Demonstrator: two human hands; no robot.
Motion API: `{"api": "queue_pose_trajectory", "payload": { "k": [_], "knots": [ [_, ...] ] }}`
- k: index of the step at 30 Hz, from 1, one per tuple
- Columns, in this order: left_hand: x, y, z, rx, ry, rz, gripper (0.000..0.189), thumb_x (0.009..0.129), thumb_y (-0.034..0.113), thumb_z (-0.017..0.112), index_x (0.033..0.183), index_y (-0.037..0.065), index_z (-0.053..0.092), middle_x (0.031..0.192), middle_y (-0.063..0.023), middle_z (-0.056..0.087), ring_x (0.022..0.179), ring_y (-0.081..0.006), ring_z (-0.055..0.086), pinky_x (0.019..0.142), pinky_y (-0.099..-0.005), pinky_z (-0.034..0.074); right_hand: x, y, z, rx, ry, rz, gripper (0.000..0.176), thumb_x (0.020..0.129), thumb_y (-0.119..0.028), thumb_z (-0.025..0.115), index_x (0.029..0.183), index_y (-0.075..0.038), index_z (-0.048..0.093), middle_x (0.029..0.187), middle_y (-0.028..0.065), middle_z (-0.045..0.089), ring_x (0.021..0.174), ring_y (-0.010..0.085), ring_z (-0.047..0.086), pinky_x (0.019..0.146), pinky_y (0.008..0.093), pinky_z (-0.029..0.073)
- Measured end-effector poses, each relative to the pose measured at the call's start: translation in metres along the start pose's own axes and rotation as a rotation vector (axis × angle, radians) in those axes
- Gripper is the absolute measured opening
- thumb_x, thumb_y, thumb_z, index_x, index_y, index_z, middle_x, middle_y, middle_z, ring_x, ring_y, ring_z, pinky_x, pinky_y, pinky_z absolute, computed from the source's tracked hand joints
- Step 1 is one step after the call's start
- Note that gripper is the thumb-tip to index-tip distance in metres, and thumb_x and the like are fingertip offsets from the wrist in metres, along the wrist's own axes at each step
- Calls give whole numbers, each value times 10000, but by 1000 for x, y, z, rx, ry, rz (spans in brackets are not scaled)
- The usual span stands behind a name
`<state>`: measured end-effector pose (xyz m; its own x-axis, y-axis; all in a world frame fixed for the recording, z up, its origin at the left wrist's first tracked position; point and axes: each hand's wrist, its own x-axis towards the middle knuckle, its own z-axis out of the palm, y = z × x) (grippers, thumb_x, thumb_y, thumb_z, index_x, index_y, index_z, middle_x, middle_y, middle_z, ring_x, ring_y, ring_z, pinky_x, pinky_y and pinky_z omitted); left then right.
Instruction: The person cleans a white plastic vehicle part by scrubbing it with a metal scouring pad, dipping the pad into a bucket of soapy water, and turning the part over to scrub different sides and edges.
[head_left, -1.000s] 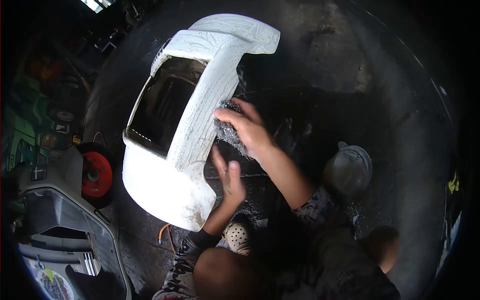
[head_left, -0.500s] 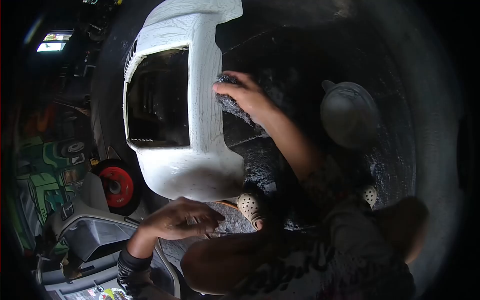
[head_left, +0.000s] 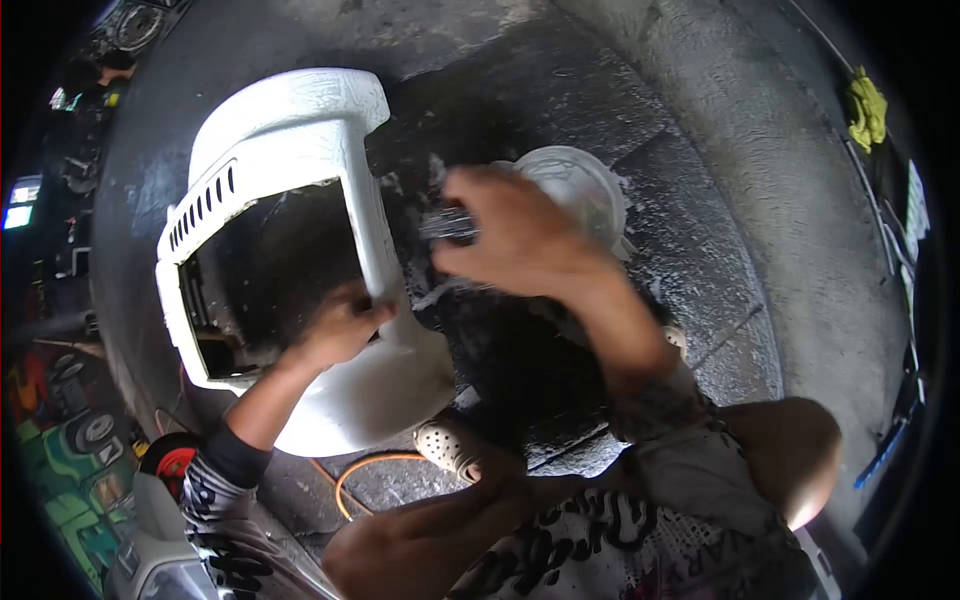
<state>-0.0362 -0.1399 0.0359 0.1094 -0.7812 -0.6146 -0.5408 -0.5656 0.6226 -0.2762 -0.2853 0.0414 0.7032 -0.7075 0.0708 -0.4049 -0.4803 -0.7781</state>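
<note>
A large white moulded body shell [head_left: 330,410], with a big rectangular opening and a row of vent slots, stands on the wet floor. My left hand [head_left: 340,330] is closed on the edge of that opening, the thumb over the white side strip and the other fingers partly hidden. To the right of the shell, my right hand [head_left: 515,235] is raised and blurred. It grips a crumpled, shiny grey scrubbing pad [head_left: 450,224] between thumb and fingers, clear of the shell. Just beyond this hand sits a whitish round tub [head_left: 612,185], partly covered by it.
An orange hose [head_left: 345,485] curls on the floor near my clog [head_left: 440,448]. At lower left are a red wheel [head_left: 172,462] and green machinery [head_left: 75,500]. A raised concrete strip [head_left: 760,170] runs along the right, with a yellow cloth [head_left: 866,108] hanging beyond.
My right hand has left the shell's side with the pad and moved toward the tub. My left hand has gone up to the opening's edge. The view has shifted right.
</note>
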Motion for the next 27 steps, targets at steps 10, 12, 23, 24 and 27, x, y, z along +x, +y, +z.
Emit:
{"api": "queue_pose_trajectory", "payload": {
  "k": [10, 12, 23, 24, 27],
  "knots": [
    [97, -40, 51, 12, -120, -83, 430, 960, 323, 624, 1207, -28, 599, 1071, -134, 670, 934, -205, 629, 821, -340, 505, 36, 108, 23, -621, -675, 490, 452, 803, -366, 777, 1069, -3, 735, 1078, 219, 717, 1022, 358, 697, 907, 437, 546],
    [98, -35, 49, -61, -156, -106, 449, 922, 312, 664, 1209, -25, 587, 1113, -141, 653, 982, -209, 609, 866, -352, 490, 39, 120, 37, -625, -754, 446, 420, 751, -311, 817, 1045, -16, 758, 1126, 182, 720, 1059, 314, 697, 886, 410, 564],
    [106, -27, 40, 136, -516, -201, 634, 784, 311, 777, 1283, -36, 596, 1197, -186, 672, 1145, -268, 635, 960, -347, 494, -50, 31, -42, 278, 3, -151, 354, 720, -139, 797, 1006, -5, 636, 983, 175, 696, 931, 335, 687, 834, 394, 533],
    [109, -32, 39, 54, -597, -237, 599, 796, 294, 770, 1269, -36, 606, 1181, -177, 679, 1133, -265, 637, 959, -352, 494, -68, 27, -36, 439, -13, -203, 387, 693, -132, 816, 1022, -29, 639, 986, 155, 695, 943, 316, 687, 837, 405, 533],
    [113, -41, 41, -15, -589, -370, 527, 839, 205, 732, 1288, -30, 590, 1188, -169, 673, 1109, -254, 641, 962, -362, 494, -113, 43, 27, 793, -45, -98, 384, 728, -147, 829, 1045, -44, 638, 1031, 150, 683, 969, 305, 683, 861, 381, 530]
  ]
}}
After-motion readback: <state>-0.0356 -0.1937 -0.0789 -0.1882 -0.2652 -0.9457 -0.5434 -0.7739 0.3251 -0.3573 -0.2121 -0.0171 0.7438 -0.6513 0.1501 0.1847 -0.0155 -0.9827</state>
